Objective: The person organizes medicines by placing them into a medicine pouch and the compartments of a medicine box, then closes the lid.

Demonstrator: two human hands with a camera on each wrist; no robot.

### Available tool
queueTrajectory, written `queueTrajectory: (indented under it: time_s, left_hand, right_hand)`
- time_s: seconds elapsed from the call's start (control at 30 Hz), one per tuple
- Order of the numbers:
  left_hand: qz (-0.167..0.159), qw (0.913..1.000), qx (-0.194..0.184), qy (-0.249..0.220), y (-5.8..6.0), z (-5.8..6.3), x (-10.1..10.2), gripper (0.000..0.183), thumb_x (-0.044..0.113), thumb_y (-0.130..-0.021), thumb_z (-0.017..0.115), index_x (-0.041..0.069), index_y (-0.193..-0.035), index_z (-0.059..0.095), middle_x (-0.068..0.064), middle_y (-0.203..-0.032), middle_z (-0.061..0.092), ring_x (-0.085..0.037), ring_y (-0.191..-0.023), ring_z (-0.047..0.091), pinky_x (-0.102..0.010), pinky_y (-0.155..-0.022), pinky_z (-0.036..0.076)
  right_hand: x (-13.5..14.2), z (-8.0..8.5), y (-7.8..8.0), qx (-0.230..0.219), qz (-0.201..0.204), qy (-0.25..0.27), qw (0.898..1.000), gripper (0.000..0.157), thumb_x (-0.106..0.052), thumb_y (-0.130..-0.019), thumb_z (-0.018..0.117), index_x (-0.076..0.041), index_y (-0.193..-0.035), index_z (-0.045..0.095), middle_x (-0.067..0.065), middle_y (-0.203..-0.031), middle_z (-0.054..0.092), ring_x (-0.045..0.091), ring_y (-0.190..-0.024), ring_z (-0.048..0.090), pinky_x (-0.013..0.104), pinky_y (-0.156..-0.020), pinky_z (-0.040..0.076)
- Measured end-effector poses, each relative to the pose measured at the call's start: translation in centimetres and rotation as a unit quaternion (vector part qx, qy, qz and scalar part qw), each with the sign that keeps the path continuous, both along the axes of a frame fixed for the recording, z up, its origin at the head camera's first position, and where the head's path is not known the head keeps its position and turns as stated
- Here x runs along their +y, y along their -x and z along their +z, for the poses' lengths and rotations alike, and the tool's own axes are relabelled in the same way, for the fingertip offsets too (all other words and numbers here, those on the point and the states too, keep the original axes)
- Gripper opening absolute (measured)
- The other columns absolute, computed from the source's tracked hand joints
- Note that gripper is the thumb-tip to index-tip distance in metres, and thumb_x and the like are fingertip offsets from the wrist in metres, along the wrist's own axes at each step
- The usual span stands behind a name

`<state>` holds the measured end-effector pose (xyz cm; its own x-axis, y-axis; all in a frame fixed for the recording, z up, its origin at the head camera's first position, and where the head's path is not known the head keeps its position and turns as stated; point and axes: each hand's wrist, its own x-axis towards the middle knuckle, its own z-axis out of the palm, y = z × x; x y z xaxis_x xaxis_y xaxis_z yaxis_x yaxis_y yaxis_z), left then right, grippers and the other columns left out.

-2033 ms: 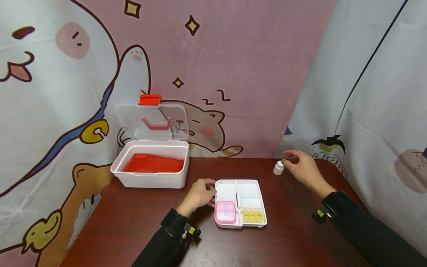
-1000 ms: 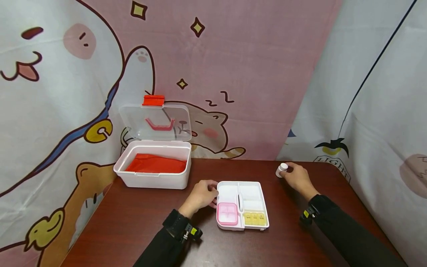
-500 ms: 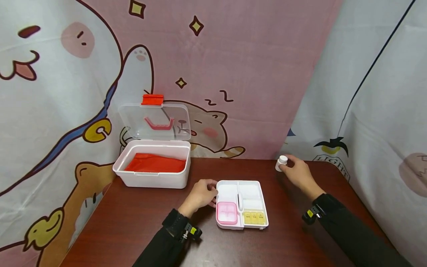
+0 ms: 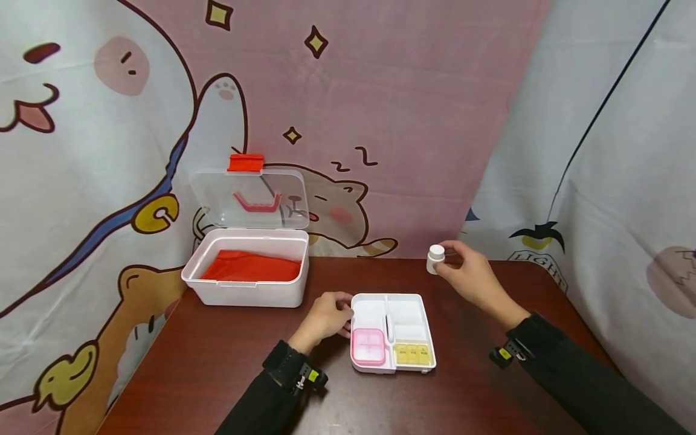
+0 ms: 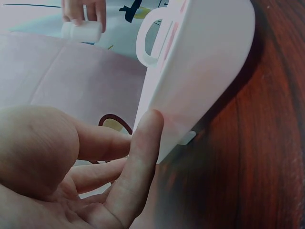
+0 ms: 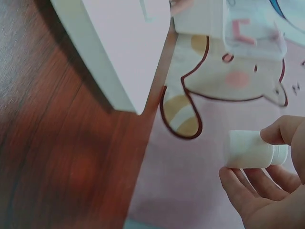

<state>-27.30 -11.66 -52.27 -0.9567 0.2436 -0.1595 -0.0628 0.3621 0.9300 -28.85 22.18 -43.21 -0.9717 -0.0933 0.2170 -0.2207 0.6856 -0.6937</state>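
Observation:
A small white pill bottle (image 4: 435,260) with a white cap is pinched between the thumb and fingers of my right hand (image 4: 470,275), raised above the table's far edge. In the right wrist view the bottle (image 6: 250,149) lies sideways across the picture, its cap towards the palm. A white compartmented pill box (image 4: 410,311) lies flat on the table, with a pink divided insert (image 4: 368,347) and a yellow three-cell insert (image 4: 412,354) at its near side. My left hand (image 4: 326,317) grips the box's left edge, thumb and finger on its rim and outer wall (image 5: 205,67).
At the back left stands a white storage box (image 4: 247,293) with its clear lid (image 4: 217,199) raised and a red cloth-like piece (image 4: 255,266) inside. Brown table (image 4: 217,362) ends at a printed curtain (image 4: 413,121) behind and on the right.
My right hand has reached the bottle, gripped it, lifted it off the table and moved it left. The left hand has stayed at the pill box's edge.

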Motion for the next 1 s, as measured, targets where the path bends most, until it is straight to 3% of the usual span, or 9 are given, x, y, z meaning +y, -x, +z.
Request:
queueTrajectory:
  time_s: [0.23,0.43,0.53,0.67,0.77,1.0]
  left_hand:
    - [-0.001,1.0000,-0.004,0.008,0.1,0.0,-0.2,0.041,0.004,-0.103,0.068,-0.004,-0.143,0.066,-0.015,-0.098,0.064,-0.019,-0.067,0.072,-0.038,-0.061,0.067]
    - [-0.003,0.9999,0.002,0.010,-0.1,0.1,-0.1,0.041,0.004,-0.103,0.068,-0.005,-0.143,0.066,-0.015,-0.098,0.064,-0.019,-0.068,0.072,-0.037,-0.062,0.067]
    - [-0.003,0.9999,0.003,0.009,-0.1,0.2,-0.1,0.041,0.003,-0.103,0.068,-0.005,-0.143,0.066,-0.015,-0.098,0.065,-0.019,-0.068,0.071,-0.037,-0.061,0.067]
    - [-0.001,1.0000,0.000,0.006,-0.1,0.3,0.0,0.040,0.003,-0.103,0.067,-0.005,-0.143,0.066,-0.014,-0.098,0.064,-0.018,-0.067,0.071,-0.037,-0.061,0.067]
    - [0.001,1.0000,0.000,0.002,0.0,0.3,0.0,0.040,0.003,-0.103,0.067,-0.005,-0.142,0.066,-0.014,-0.098,0.064,-0.018,-0.066,0.071,-0.038,-0.061,0.067]
    - [-0.004,0.9999,0.008,-0.009,-0.1,0.2,0.0,0.037,0.000,-0.102,0.066,-0.007,-0.138,0.068,-0.015,-0.095,0.065,-0.019,-0.063,0.071,-0.041,-0.061,0.068]
  right_hand:
    - [-2.3,-0.1,-0.5,0.023,0.063,-0.030,0.997,0.046,-0.014,-0.100,0.078,-0.004,-0.144,0.066,0.019,-0.133,0.074,0.034,-0.114,0.077,0.048,-0.094,0.067]
    - [-3.8,-1.4,-0.4,0.039,0.114,-0.080,0.989,0.040,-0.009,-0.096,0.081,-0.004,-0.135,0.072,0.010,-0.121,0.074,0.025,-0.109,0.075,0.046,-0.094,0.066]
    - [-4.4,-2.0,-0.3,0.027,0.137,-0.130,0.982,0.040,-0.011,-0.096,0.082,-0.005,-0.135,0.074,0.005,-0.117,0.073,0.021,-0.106,0.071,0.044,-0.093,0.064]
    - [-4.8,-2.6,-0.2,0.001,0.161,-0.200,0.966,0.044,-0.016,-0.096,0.083,-0.008,-0.139,0.073,0.005,-0.125,0.075,0.022,-0.110,0.068,0.048,-0.099,0.062]
    - [-5.2,-3.0,-0.1,-0.010,0.168,-0.233,0.958,0.043,-0.017,-0.097,0.082,-0.009,-0.138,0.074,0.006,-0.131,0.075,0.023,-0.115,0.068,0.051,-0.106,0.060]
    - [-6.1,-4.7,-0.3,-0.033,0.185,-0.300,0.935,0.041,-0.018,-0.098,0.082,-0.009,-0.137,0.076,0.006,-0.132,0.074,0.018,-0.110,0.069,0.046,-0.104,0.063]
